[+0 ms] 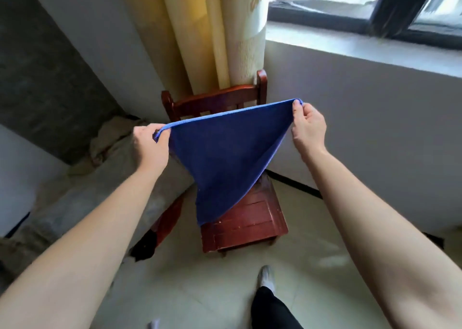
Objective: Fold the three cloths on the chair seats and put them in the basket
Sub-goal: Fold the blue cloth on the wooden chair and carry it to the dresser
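Here the person holds a blue cloth [225, 153] up in the air with both hands, stretched along its top edge. The left hand [150, 145] pinches the left corner between the thumb and the curled fingers. The right hand [308, 126] pinches the right corner a little higher, with thumb and forefinger pressed together on the hem and the other fingers curled behind. The cloth hangs down in a triangle shape over the seat of a red-brown wooden chair [250, 221]; if its low tip touches the seat, one cannot tell. The chair stands with its back against a yellow curtain [200, 28], beside the wall under a grey window sill [350, 46]. To the left lies a beige cover [75, 191] over some furniture. On the pale floor tiles [312, 266], near the chair, is a foot in a white shoe [267, 276].
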Tool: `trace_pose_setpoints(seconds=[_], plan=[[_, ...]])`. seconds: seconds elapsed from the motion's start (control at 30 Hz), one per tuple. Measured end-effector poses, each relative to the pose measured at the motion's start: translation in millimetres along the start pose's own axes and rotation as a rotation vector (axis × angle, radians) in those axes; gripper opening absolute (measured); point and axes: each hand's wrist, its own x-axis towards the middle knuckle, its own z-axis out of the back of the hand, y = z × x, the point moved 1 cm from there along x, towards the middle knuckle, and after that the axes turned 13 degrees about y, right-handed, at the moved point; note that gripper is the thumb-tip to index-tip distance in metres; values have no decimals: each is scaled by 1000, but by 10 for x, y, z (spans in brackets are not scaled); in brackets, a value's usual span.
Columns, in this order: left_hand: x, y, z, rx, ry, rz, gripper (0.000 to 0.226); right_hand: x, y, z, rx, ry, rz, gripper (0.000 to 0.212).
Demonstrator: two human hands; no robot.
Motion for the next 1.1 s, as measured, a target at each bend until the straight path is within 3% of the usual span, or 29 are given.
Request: trace_pose_setpoints(seconds=[0.27, 0.5, 0.63, 0.93, 1.1], plan=[[-414, -542, 775, -161, -77, -249, 19, -723, 840, 574, 31, -153, 148, 40], [-494, -1052, 1332, -333, -193, -371, 21, -791, 1540, 853, 213, -123, 259, 38], [-291, -1046, 1370, -387, -172, -331, 13, -573, 1595, 791, 180, -96, 241, 38], [180, -566, 846, -518, -25, -64, 8, 74, 918, 379, 76, 74, 23, 28], [400, -462, 694, -500, -50, 10, 7, 369, 796, 308, 113, 88, -23, 21]])
